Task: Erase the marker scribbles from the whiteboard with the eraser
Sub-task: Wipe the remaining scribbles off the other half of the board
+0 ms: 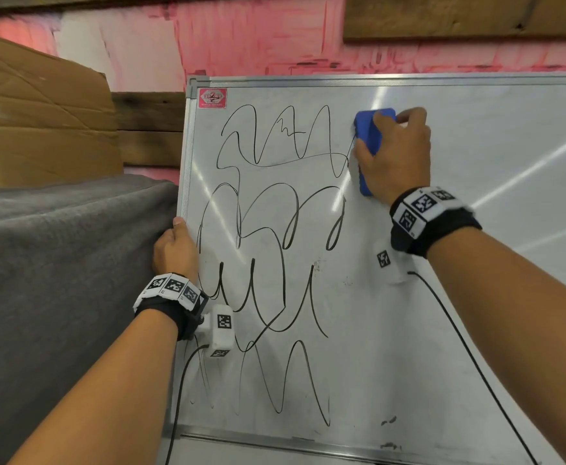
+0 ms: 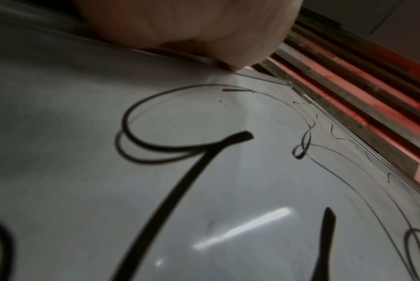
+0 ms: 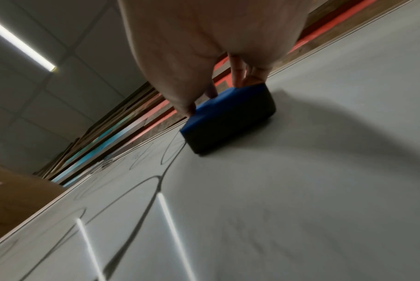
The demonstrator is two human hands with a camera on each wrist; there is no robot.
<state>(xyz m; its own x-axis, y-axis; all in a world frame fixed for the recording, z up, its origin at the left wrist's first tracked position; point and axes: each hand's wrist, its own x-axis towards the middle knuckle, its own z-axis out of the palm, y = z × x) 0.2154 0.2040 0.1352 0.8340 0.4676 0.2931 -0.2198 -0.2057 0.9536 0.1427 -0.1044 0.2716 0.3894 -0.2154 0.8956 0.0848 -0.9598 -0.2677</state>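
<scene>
A whiteboard (image 1: 459,297) leans in front of me, its left half covered with looping black marker scribbles (image 1: 268,229). My right hand (image 1: 395,156) grips a blue eraser (image 1: 370,135) and presses it flat against the board at the right end of the top scribbles. In the right wrist view the eraser (image 3: 230,125) sits on the board (image 3: 300,190) with fingers curled over its top. My left hand (image 1: 174,246) grips the board's left frame edge, thumb on the front. The left wrist view shows thick scribbles (image 2: 180,171) close up, with the left hand (image 2: 192,28) on the rim.
A grey blanket (image 1: 56,280) covers something left of the board. A cardboard box (image 1: 33,112) stands behind it. Pink wall and wooden planks (image 1: 459,18) are behind. The board's right half carries only faint smudges and light reflections.
</scene>
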